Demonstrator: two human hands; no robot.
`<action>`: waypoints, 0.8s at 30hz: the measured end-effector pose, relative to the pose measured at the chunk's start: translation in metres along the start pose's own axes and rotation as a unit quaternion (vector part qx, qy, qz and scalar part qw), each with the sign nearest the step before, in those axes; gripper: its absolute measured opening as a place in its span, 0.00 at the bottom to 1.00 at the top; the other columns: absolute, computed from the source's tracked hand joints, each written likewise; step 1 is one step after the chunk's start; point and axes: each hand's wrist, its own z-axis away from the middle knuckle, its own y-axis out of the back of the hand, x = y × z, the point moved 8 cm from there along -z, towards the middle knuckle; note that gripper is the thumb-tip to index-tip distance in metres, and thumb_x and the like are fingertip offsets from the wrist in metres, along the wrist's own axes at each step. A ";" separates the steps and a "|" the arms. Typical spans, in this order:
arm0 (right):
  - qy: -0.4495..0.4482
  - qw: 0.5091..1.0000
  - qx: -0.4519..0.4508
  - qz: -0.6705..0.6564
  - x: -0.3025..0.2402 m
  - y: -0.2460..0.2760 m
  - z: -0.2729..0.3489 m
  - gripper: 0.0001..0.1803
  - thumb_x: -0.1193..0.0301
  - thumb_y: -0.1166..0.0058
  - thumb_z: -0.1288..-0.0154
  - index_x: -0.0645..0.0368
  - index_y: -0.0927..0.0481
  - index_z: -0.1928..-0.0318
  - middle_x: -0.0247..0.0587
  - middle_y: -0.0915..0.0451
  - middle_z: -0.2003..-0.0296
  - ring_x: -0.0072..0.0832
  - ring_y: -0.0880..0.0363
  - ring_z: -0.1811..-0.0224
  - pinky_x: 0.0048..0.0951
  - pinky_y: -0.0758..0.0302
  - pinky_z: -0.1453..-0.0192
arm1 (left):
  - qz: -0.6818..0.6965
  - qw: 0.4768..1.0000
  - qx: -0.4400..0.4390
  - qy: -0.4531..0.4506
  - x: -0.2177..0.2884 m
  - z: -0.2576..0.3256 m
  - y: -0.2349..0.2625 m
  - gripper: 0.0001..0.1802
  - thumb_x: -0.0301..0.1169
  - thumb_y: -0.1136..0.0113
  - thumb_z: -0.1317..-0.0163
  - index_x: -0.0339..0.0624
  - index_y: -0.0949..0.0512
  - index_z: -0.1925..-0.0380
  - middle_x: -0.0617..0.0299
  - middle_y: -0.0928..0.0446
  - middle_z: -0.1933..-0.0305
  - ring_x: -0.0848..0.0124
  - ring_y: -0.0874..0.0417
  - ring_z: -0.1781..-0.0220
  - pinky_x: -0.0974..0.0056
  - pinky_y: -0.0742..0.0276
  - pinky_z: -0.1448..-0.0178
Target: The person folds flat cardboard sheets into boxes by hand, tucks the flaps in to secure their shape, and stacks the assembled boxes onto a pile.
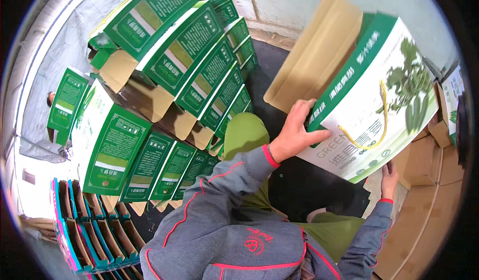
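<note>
A white and green cardboard gift box [361, 103] with printed green leaves is tilted in front of me on the right. A yellow cord handle [384, 93] loops across its white face. A long brown flap [317, 48] stands out from its far side. My left hand [297, 133] is closed on the green edge, with the thumb on the white face and the fingers over the edge. At the lower right corner, my right hand [389, 181] grips the box, its fingers partly hidden behind it.
To my left, rows of similar green boxes [189, 50] are stacked, several with open brown ends. Narrow teal and brown cartons [95, 235] stand at the lower left. Plain brown cartons [424, 162] line the right side. A pale wall [299, 0] rises beyond the dark floor [294, 190].
</note>
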 end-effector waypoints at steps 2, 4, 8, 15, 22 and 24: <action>0.019 1.000 -0.013 -0.015 0.001 -0.005 -0.004 0.20 0.74 0.51 0.32 0.72 0.30 0.42 0.54 0.25 0.45 0.36 0.27 0.40 0.33 0.34 0.35 | 0.029 0.999 0.021 0.006 0.028 -0.005 0.027 0.39 0.41 0.30 0.52 0.28 0.33 0.45 0.54 0.33 0.54 0.67 0.29 0.51 0.66 0.32 0.47; 0.040 0.998 -0.029 -0.031 0.000 -0.011 -0.008 0.20 0.75 0.51 0.33 0.72 0.29 0.43 0.54 0.24 0.45 0.36 0.27 0.41 0.33 0.34 0.35 | 0.052 0.997 0.059 -0.024 0.048 -0.007 0.055 0.36 0.34 0.32 0.51 0.29 0.34 0.43 0.58 0.30 0.54 0.71 0.28 0.52 0.69 0.30 0.50; 0.028 0.999 -0.040 -0.018 -0.003 -0.017 -0.011 0.19 0.76 0.51 0.33 0.71 0.28 0.43 0.52 0.23 0.47 0.35 0.26 0.42 0.33 0.33 0.36 | 0.215 0.971 0.101 0.035 0.090 -0.003 0.107 0.35 0.26 0.32 0.49 0.30 0.35 0.42 0.59 0.30 0.52 0.73 0.25 0.58 0.70 0.25 0.54; 0.062 0.995 -0.078 0.000 -0.009 -0.037 -0.022 0.21 0.75 0.50 0.33 0.69 0.29 0.42 0.52 0.24 0.45 0.36 0.26 0.42 0.33 0.32 0.37 | 0.312 0.928 0.198 -0.054 0.146 0.030 0.209 0.25 0.34 0.41 0.37 0.31 0.33 0.45 0.54 0.23 0.51 0.70 0.19 0.54 0.65 0.22 0.48; 0.093 0.987 -0.108 0.071 -0.012 -0.054 -0.035 0.20 0.74 0.49 0.34 0.68 0.27 0.43 0.52 0.23 0.47 0.36 0.24 0.44 0.33 0.30 0.39 | 0.236 0.913 0.307 -0.128 0.216 0.085 0.314 0.21 0.39 0.50 0.32 0.31 0.29 0.48 0.52 0.20 0.53 0.64 0.16 0.56 0.62 0.19 0.49; 0.090 0.983 -0.132 0.085 -0.031 -0.066 -0.028 0.20 0.74 0.50 0.34 0.69 0.27 0.43 0.52 0.23 0.46 0.37 0.25 0.43 0.33 0.31 0.38 | 0.213 0.907 0.338 -0.134 0.223 0.105 0.349 0.19 0.38 0.50 0.32 0.33 0.27 0.49 0.54 0.20 0.53 0.67 0.16 0.56 0.64 0.20 0.49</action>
